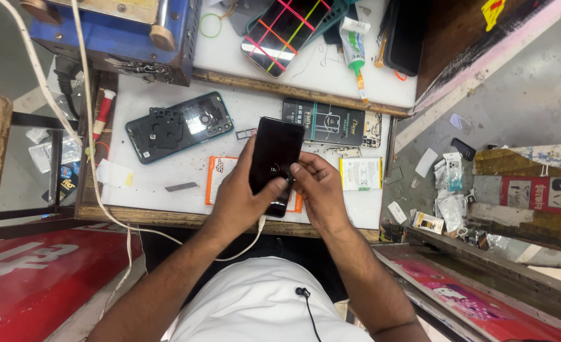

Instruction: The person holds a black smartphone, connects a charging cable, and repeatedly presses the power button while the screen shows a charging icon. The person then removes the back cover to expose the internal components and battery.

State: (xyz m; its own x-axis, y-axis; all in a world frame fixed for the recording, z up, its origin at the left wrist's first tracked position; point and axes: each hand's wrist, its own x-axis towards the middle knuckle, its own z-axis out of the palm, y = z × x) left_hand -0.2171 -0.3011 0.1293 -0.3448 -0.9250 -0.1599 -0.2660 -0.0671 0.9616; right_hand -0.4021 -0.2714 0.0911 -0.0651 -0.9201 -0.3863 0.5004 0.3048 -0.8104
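Looking down from the head camera, I see both hands meeting over the near edge of the worktop [166, 174]: my left hand [239, 196] has its grip clamped around a black smartphone [275, 161], fingers wrapped behind it and thumb on the lower front, while my right hand [318, 190] pinches its fingertips together against the phone's right edge near the bottom, so that grip is closed on the phone as well. The phone is held upright just above the worktop, its dark screen showing a small lit readout, and a white cable [255, 235] runs from its bottom end down toward my lap. I judge it a light but stiff slab with a smooth glass face, slippery and easy to crack, so holding it by the long side edges rather than the screen seems safest, with some care for the plugged cable. Under the hands lies an orange-bordered card [220, 174], and just to the right a pale battery pack [361, 173]. Farther left rests an opened teal phone frame [179, 126] with its insides showing; behind the held phone sits a dark printed box [331, 122]. Beyond a wooden strip are a phone with coloured lines on its screen [286, 31], a glue tube [355, 47], and a blue machine [116, 35].
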